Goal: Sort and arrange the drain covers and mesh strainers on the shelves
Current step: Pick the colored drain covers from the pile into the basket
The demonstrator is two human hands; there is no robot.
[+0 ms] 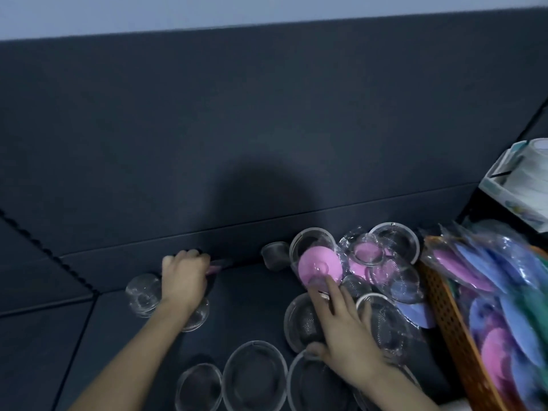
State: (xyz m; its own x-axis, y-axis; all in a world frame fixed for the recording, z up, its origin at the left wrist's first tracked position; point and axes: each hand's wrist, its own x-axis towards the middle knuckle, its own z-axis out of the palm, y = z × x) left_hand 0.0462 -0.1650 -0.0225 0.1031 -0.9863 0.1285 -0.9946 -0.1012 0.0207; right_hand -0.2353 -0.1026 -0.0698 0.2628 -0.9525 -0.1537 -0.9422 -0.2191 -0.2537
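left hand, fingers curled round a pink piece; right hand, fingers straight, on the pink drain cover

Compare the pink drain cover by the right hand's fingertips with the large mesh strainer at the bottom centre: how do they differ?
The pink drain cover is solid and opaque; the mesh strainer is see-through with a pale rim. The cover leans in the pile; the strainer lies flat. The right hand touches the cover, not the strainer. Both are round.
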